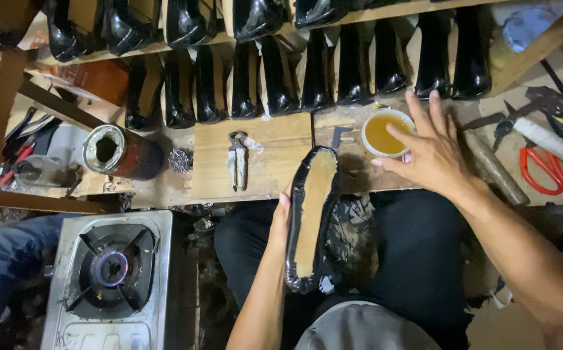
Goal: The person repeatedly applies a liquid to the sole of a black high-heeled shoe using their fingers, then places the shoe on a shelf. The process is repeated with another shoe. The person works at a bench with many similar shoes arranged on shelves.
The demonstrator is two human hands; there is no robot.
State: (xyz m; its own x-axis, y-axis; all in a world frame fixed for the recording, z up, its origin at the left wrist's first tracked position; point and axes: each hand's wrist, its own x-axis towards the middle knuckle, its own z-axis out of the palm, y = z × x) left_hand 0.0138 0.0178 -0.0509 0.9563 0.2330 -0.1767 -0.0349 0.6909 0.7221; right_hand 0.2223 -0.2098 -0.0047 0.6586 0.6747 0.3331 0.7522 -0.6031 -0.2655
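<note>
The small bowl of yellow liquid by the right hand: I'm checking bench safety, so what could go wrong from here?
The right hand reaches over the small bowl near the bench edge; a knock could spill the liquid onto the lap below. The left hand holds the black shoe sole-up, unsupported, so drips may land on its glossy upper. The gas stove sits close by; if the liquid is flammable, that is a hazard.

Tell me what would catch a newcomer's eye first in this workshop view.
Probably the glossy black shoe held sole-up at the centre by the left hand, over the person's lap. Just beyond it, the right hand reaches to a small bowl of amber liquid on the wooden bench. Rows of shiny black shoes line the back, and a gas burner with a small flame sits at lower left.
</note>
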